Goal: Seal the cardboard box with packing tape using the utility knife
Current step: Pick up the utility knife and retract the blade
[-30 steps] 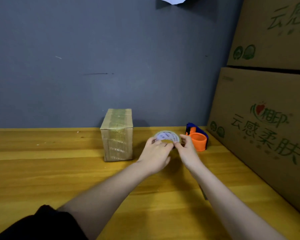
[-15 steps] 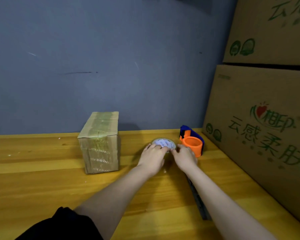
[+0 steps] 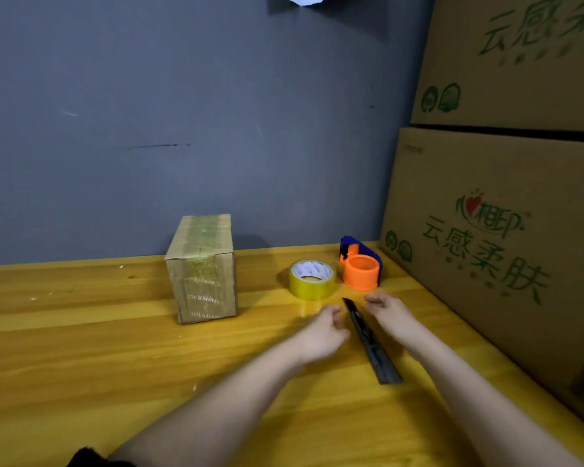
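A small cardboard box [image 3: 203, 267], wrapped in clear tape, stands upright on the wooden table [image 3: 81, 348] near the wall. A roll of yellowish packing tape [image 3: 312, 280] lies flat to its right, with nothing touching it. A dark utility knife [image 3: 371, 342] lies on the table between my two hands, its tip pointing toward the roll. My left hand [image 3: 321, 332] hovers just left of the knife, fingers loosely curled and empty. My right hand [image 3: 390, 313] sits just right of the knife tip, also empty.
An orange and blue tape dispenser [image 3: 360, 267] stands right of the roll. Large printed cardboard cartons [image 3: 506, 230] are stacked along the right side of the table. A grey wall [image 3: 182, 112] runs behind.
Both hands let go of the tape roll and drew back toward me. The roll now rests alone on the table, and the knife shows between my hands.
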Motion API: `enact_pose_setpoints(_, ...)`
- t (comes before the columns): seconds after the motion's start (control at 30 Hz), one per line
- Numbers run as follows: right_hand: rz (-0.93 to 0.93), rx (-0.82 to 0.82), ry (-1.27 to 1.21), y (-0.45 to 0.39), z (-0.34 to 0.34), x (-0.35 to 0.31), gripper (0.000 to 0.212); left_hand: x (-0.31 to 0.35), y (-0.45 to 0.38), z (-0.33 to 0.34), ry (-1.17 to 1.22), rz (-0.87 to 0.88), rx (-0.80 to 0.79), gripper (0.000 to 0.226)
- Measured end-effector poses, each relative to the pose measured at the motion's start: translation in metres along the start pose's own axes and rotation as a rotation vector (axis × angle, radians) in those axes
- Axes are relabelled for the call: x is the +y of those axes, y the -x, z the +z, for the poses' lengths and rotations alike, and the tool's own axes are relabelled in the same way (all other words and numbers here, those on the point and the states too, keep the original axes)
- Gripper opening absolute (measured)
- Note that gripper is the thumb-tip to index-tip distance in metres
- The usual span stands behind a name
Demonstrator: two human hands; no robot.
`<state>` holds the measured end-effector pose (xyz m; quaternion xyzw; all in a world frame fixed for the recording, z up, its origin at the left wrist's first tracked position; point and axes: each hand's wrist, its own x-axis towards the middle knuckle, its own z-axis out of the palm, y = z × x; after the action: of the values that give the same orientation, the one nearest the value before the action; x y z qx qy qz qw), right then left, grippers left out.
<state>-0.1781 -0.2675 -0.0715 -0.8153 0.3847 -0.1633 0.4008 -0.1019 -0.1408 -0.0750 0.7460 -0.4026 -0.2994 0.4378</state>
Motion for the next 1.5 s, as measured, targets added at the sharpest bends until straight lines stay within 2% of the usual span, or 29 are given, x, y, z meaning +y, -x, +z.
enact_pose_setpoints(0.1, 0.039, -0.034, -0.037, 0.019, -0.003, -0.003, 0.043, 0.014, 0.014, 0.019, 0.325, -0.093, -0.111, 0.040)
enact_pose_setpoints(0.17, 0.085, -0.072, -0.102, 0.029, -0.004, -0.006, 0.048, 0.021, 0.020, 0.027, 0.487, -0.170, -0.111, 0.030)
enact_pose_setpoints(0.3, 0.166, -0.109, -0.148, 0.039, -0.007, -0.009, 0.058, 0.035, 0.031, 0.033, 0.580, -0.222, -0.009, 0.012)
enact_pose_setpoints(0.5, 0.141, -0.088, -0.128, 0.045, 0.000, 0.000, 0.067, 0.037, 0.052, 0.033, 0.645, -0.227, -0.028, 0.020)
enact_pose_setpoints(0.6, 0.147, -0.114, -0.215, 0.049, 0.002, -0.004, 0.061, 0.032, 0.054, 0.029, 0.678, -0.238, 0.004, 0.026)
enact_pose_setpoints(0.73, 0.140, -0.176, -0.360, 0.055, 0.005, -0.008, 0.057, 0.020, 0.049, 0.029, 0.768, -0.212, 0.098, 0.045)
enact_pose_setpoints(0.8, 0.124, -0.220, -0.398, 0.059, 0.004, -0.013, 0.047, 0.014, 0.050, 0.028, 0.773, -0.185, 0.159, 0.049)
enact_pose_setpoints(0.97, 0.019, -0.321, -0.424, 0.063, 0.013, -0.026, 0.017, -0.001, 0.054, 0.006, 0.866, -0.119, 0.307, 0.037)
enact_pose_setpoints(1.03, -0.065, -0.272, -0.467, 0.063, 0.020, -0.038, 0.015, -0.006, 0.057, -0.012, 0.862, -0.114, 0.271, 0.031)
enact_pose_setpoints(1.2, -0.243, -0.205, -0.564, 0.064, 0.046, -0.073, 0.014, -0.025, 0.073, -0.050, 0.651, -0.107, 0.035, 0.022)
enact_pose_setpoints(1.3, -0.300, -0.199, -0.640, 0.061, 0.068, -0.087, 0.017, -0.033, 0.080, -0.066, 0.540, -0.075, 0.024, 0.022)
enact_pose_setpoints(1.5, -0.313, -0.271, -0.806, 0.063, 0.095, -0.082, 0.013, -0.045, 0.080, -0.071, 0.573, -0.077, 0.091, 0.021)
